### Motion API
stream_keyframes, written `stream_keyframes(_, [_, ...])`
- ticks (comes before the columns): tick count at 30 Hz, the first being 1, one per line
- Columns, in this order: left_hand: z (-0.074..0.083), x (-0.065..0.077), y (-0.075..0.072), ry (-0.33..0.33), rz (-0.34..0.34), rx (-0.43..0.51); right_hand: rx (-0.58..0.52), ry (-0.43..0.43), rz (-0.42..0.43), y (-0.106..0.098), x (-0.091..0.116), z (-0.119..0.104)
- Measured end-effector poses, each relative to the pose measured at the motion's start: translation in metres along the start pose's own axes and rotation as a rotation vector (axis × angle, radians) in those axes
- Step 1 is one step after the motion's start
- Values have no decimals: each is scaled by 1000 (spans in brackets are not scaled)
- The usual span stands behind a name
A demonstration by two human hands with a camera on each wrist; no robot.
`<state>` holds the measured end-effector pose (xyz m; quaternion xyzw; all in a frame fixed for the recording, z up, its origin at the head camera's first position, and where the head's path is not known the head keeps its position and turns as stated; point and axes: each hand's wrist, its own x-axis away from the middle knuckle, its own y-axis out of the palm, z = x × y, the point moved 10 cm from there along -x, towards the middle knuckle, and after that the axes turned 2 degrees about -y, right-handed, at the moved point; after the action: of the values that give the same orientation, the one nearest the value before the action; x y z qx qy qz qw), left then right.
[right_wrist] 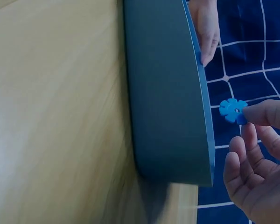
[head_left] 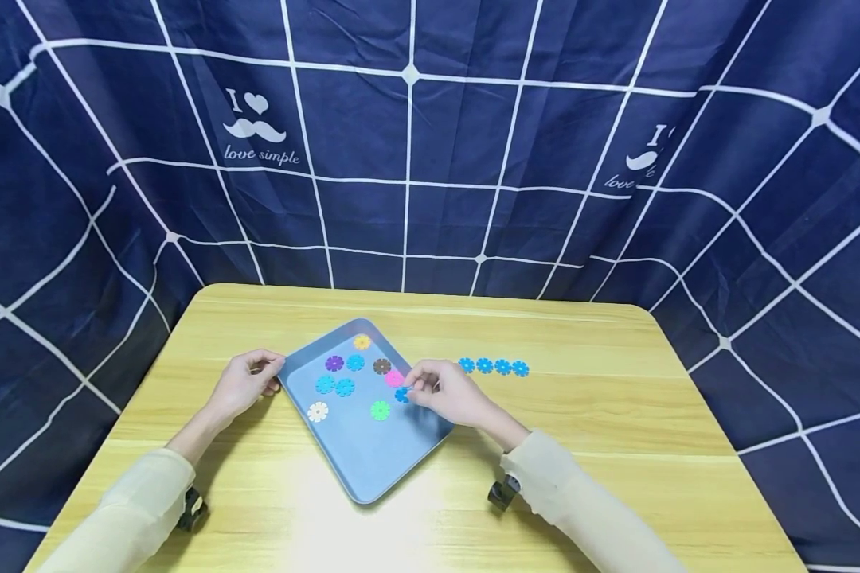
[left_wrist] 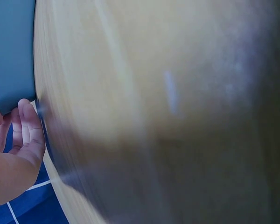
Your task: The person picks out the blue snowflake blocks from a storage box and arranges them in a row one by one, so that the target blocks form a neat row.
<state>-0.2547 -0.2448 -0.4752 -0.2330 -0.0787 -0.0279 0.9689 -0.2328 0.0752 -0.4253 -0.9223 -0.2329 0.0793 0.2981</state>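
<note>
A blue-grey tray [head_left: 361, 465] lies turned at an angle on the table, with several snowflake discs inside, among them purple [head_left: 334, 363], brown [head_left: 382, 366], green [head_left: 380, 411] and pink [head_left: 394, 379] ones. My left hand [head_left: 247, 380] grips the tray's left corner between thumb and fingers, seen close up in the left wrist view. Over the tray's right side, my right hand [head_left: 444, 391] pinches a blue snowflake disc [right_wrist: 233, 111] between thumb and forefinger. The right wrist view shows this disc held above the rim.
To the right of the tray, several blue snowflake discs [head_left: 502, 366] lie in a row on the wooden table [head_left: 602, 477]. A dark blue curtain with white lines [head_left: 444, 159] hangs behind the table and at both sides.
</note>
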Motion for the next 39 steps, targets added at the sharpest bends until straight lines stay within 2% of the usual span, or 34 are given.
stream_keyframes(8, [0, 0, -1, 5, 0, 11, -4, -21, 40, -17, 12, 8])
stream_keyframes(20, [-1, 0, 0, 3, 5, 16, -23, -29, 156, -57, 32, 20])
stream_keyframes(27, [-1, -2, -1, 9, 9, 7, -54, 11, 224, -80, 45, 40])
stream_keyframes(39, [-2, -2, -1, 8, 10, 11, -123, 89, 284, -111, 66, 69])
